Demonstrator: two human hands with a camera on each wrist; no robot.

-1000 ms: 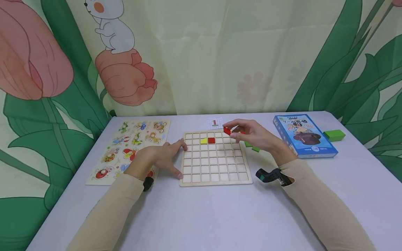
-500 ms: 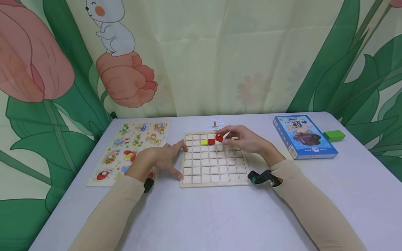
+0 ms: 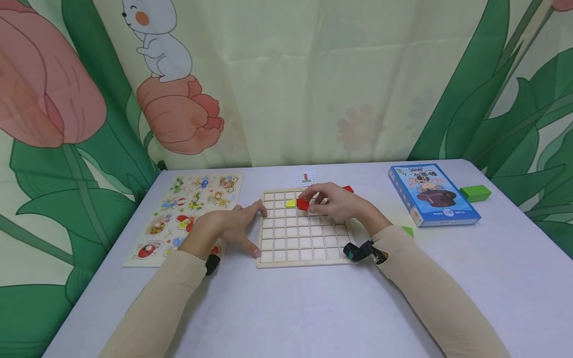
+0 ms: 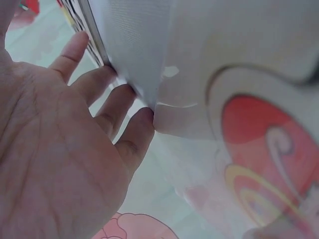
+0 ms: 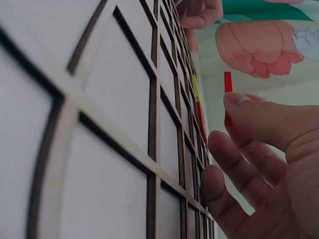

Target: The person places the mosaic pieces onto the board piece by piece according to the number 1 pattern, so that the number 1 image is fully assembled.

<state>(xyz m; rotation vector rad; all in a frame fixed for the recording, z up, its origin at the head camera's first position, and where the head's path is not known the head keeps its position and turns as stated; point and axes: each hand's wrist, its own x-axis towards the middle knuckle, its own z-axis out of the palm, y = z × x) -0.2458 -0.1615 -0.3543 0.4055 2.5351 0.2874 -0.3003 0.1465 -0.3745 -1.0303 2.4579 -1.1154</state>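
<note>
A wooden grid board [image 3: 306,263] lies on the white table, with a yellow tile [image 3: 291,203] set in its second row. My right hand [image 3: 335,203] pinches a flat red tile [image 3: 303,204] between thumb and forefinger, above the board just right of the yellow piece. Seen edge-on in the right wrist view, the held red tile [image 5: 228,82] stands apart from the board, where a second red tile [image 5: 200,119] lies beside the yellow one. At the board's left edge rests my left hand [image 3: 235,226], fingers spread, thumb near the lower left corner.
Behind the board lies a small pattern card [image 3: 306,178]. A sheet of cartoon pictures [image 3: 143,259] is at left. On the right are a blue box [image 3: 440,194] and a green block [image 3: 475,193]. Red [image 3: 348,189] and green pieces [image 3: 408,230] show partly behind the right arm.
My right hand has moved left and slightly down over the board with the red tile, from its upper right to beside the yellow tile. The left hand has stayed in place.
</note>
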